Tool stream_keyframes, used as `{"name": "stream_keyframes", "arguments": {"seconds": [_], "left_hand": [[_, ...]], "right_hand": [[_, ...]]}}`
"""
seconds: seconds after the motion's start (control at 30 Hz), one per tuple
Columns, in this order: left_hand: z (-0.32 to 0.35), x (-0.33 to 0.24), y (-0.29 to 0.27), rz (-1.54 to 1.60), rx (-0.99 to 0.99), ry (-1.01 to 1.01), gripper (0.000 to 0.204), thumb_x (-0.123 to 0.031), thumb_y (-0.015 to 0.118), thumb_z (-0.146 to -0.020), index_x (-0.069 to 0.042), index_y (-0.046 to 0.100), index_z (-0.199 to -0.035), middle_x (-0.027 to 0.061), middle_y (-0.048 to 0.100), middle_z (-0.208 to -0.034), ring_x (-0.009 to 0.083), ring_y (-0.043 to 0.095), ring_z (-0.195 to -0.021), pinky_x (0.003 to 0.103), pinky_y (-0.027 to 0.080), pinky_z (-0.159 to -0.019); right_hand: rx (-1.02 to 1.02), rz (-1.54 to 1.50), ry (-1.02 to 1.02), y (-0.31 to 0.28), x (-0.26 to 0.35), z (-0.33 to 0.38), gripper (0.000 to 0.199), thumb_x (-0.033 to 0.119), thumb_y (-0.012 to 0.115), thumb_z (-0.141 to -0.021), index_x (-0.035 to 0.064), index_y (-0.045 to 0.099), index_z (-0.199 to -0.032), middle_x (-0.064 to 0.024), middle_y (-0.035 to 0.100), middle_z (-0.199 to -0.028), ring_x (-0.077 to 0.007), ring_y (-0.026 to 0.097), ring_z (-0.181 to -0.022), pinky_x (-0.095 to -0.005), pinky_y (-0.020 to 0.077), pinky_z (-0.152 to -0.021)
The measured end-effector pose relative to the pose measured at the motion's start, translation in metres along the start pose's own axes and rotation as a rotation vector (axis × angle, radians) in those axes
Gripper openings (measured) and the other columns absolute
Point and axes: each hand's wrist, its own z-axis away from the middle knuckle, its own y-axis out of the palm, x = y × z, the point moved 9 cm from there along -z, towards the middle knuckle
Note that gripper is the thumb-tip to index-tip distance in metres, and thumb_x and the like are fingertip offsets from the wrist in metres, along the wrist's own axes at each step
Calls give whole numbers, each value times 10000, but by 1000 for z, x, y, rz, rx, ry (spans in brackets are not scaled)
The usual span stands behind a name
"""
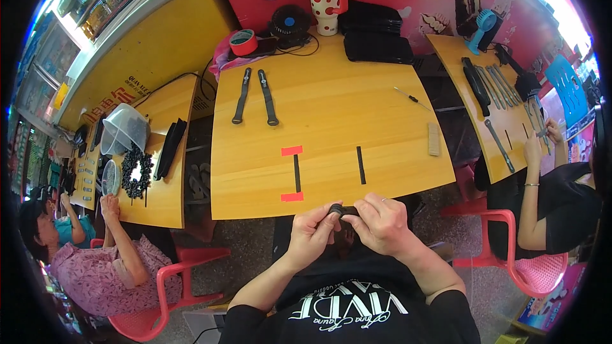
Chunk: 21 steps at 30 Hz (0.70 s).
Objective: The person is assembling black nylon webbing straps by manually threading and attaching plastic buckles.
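Observation:
Just past the near edge of the table, my left hand [312, 232] and my right hand [382, 224] pinch a dark strap [345, 210] between them. The strap looks rolled or looped at the left fingers, and its rest is hidden by my hands. Ahead on the wooden table [255, 153] lies a thin black strip [296, 172] with red tape [292, 197] at both ends. To its right is another narrow black strip [361, 165]. Two dark grey straps [242, 97] with wider ends lie side by side at the far left.
A slim black-handled tool [408, 96] and a beige ribbed block [434, 139] lie on the right. At the back stand red tape [243, 43], a black fan [290, 22], a dotted tumbler [324, 3] and black plastic packs [377, 48]. Other people work at both side tables.

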Motion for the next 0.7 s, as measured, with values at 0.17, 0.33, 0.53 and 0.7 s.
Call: {"name": "stream_keyframes", "arguments": {"seconds": [0.17,0.33,0.53,0.7], "left_hand": [[1,15,8,339,49,-172,247,-137,516,-1004,18,636,-1155,38,612,-738,77,536,-538,190,433,-478],[1,16,8,382,31,-149,233,-126,525,-999,21,641,-1138,40,617,-743,79,539,-526,197,437,-478],[2,-11,3,-142,-34,113,189,-58,536,-973,25,653,-1097,7,610,-693,57,557,-548,196,452,-496],[3,-19,0,-315,23,211,173,6,601,-897,16,652,-1062,94,601,-677,161,589,-551,279,463,-520]], "right_hand": [[-142,202,-175,1,15,9,268,109,770,-699,-19,619,-880,-68,521,-668,-211,543,-524,-320,413,-438],[-119,220,-162,0,14,5,225,114,765,-701,-11,628,-829,-63,529,-675,-202,551,-535,-323,407,-433],[30,37,-119,2,2,-1,177,139,746,-723,42,614,-793,-46,536,-685,-202,568,-566,-314,416,-456],[183,174,-307,9,12,2,208,229,687,-803,77,567,-727,-50,500,-685,-214,571,-596,-320,440,-490]]}}
